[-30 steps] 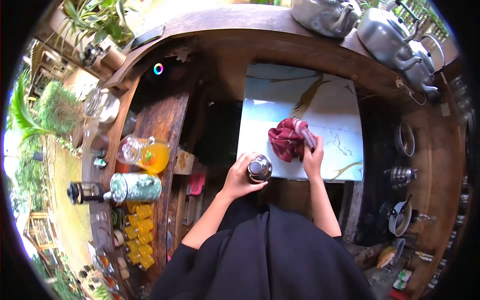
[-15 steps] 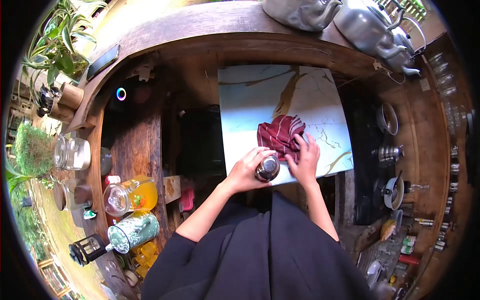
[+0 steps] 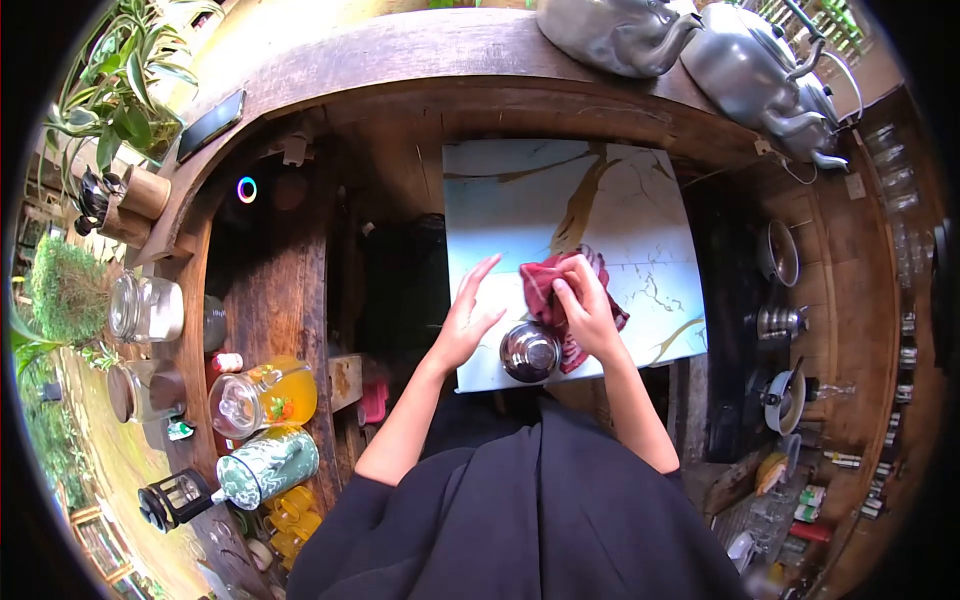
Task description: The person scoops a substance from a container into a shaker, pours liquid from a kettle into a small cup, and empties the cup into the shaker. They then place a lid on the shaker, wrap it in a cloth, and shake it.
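Observation:
A shiny metal container with a rounded top stands near the front edge of the white marble-patterned tabletop. Just left of it, my left hand hovers with its fingers apart, holding nothing. My right hand pinches a dark red striped cloth between thumb and fingers. Part of the cloth hangs bunched behind and below that hand, beside the metal container. The container's lower part is hidden from this angle.
On the left shelf stand a jug of orange drink, a green marbled enamel pot, a French press and glass jars. Metal kettles sit on the back ledge, with a phone at its left. Pans lie at right.
My left hand has let go of the metal container and moved off to its left. My right hand has closed on the red cloth and lifted part of it.

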`<state>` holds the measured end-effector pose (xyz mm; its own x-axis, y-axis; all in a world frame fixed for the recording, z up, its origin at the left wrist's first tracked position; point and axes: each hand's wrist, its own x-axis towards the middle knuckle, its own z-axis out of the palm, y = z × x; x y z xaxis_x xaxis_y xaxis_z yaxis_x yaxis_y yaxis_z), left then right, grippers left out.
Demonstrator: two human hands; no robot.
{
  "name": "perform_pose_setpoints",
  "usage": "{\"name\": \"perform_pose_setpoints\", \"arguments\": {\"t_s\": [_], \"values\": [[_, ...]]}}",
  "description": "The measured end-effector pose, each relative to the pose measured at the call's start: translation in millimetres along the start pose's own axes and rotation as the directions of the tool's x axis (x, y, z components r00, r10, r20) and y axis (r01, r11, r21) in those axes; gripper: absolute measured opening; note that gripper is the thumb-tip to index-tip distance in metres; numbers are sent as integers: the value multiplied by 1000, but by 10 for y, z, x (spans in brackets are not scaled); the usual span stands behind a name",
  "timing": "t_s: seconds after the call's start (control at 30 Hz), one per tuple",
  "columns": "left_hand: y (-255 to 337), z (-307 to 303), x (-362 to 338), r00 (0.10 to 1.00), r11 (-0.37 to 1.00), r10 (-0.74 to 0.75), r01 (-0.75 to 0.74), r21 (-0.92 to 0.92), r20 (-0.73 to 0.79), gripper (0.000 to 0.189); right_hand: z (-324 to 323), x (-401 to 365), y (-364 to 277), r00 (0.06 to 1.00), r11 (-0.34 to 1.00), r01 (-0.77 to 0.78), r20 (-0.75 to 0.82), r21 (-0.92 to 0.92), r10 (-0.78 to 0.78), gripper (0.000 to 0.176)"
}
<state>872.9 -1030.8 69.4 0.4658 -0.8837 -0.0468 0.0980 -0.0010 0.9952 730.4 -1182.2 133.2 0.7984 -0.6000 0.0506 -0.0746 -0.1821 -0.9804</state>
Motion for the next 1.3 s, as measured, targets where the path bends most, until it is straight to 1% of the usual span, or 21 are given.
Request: {"name": "perform_pose_setpoints", "arguments": {"t_s": [0.07,0.1,0.2,0.23,0.33,0.4,0.47,0.53,0.6,0.73,0.8,0.83,0.87,0.93,1.0,1.07,1.1,1.13,1.2,1.23,1.3], "values": [[-10,164,177,993,981,49,-68,181,107,66,81,61,30,1000,993,-5,11,115,4,7],[-57,252,257,993,990,68,-79,118,100,48,61,79,5,999,997,-50,-7,62,50,7],[-136,393,557,996,996,86,-86,-12,28,34,-7,126,154,985,1000,11,-173,-20,-14,15],[-87,455,594,984,983,178,-177,51,-8,32,-37,97,193,984,1000,8,-180,-22,-12,15],[27,512,744,976,976,217,-217,15,-8,33,-160,-42,375,993,991,-58,-106,-124,44,29],[71,487,857,955,954,295,-294,58,-20,35,-345,-78,630,999,877,3,-46,-481,-29,28],[182,407,928,890,865,454,-449,226,32,38,-487,-32,706,984,881,-123,-173,-456,48,30],[414,305,943,861,834,509,-493,248,-3,41,-521,14,415,948,933,-26,-306,-360,-91,32],[598,152,918,853,800,522,-494,342,11,42,-622,42,228,931,973,20,-351,-231,-103,32],[764,-36,686,921,802,385,-366,472,58,50,-667,-37,146,899,963,121,-386,-239,-209,30],[732,-93,489,974,855,220,-215,473,45,48,-591,-225,76,947,998,-1,-321,-69,-21,27],[540,-131,410,975,887,217,-215,408,42,44,-544,-324,154,954,998,-17,-298,-59,-1,26],[359,-134,287,997,974,72,-75,212,22,41,-493,-432,237,961,998,-34,-276,-51,19,25],[133,-25,-16,998,997,20,-24,-70,-56,37,-332,-671,264,971,984,-137,-184,112,156,27],[-127,67,-274,999,965,-21,14,-263,-24,34,-171,-819,273,984,986,-118,-117,120,133,30],[-226,199,-422,988,785,-140,75,-614,-58,28,-109,-963,614,960,874,-173,-122,454,254,28],[-273,218,-402,978,790,-180,79,-608,-107,25,-70,-961,483,923,700,-215,-92,681,373,24],[-315,230,-383,964,794,-218,83,-602,-155,23,-20,-959,588,923,698,-218,-89,682,375,24],[-329,351,-332,968,950,-64,-15,-311,-244,20,89,-954,874,930,951,-212,-253,224,267,24],[-354,406,-338,969,960,-79,10,-280,-236,19,185,-848,736,947,995,-48,-312,85,72,27],[-425,538,-278,923,974,227,-212,82,-309,33,385,-734,624,937,957,0,-333,289,101,32]]}}
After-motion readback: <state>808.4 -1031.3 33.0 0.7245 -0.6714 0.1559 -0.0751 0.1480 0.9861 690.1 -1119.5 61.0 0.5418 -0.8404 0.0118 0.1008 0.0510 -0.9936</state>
